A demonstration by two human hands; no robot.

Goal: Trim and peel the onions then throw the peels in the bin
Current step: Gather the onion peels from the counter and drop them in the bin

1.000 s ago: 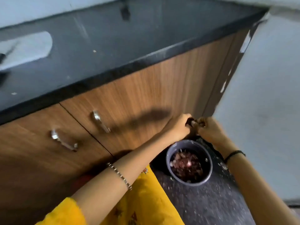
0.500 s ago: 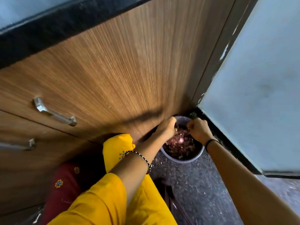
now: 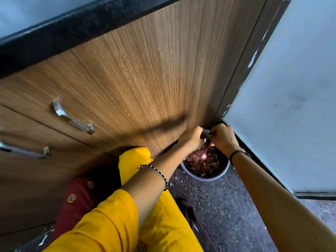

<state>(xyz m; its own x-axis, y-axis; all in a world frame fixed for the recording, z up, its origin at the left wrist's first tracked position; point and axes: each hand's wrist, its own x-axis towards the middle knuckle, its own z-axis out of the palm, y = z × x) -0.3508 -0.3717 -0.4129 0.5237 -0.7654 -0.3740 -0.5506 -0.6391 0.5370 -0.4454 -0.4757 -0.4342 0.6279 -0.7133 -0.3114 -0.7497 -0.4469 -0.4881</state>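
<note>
Since a second ago both hands dropped closer, now right over bin (image 3: 204, 178) far edge. left hand (image 3: 190, 140) and right hand (image 3: 224, 140) both curled, pinching peel scrap (image 3: 206, 139) between them. peels (image 3: 201, 165) piled in bin on floor (image 3: 227, 206) by cabinet (image 3: 145, 79). Reads as final dump, release pending.

No readable text, labels, brands or numbers anywhere in the head view.
</note>
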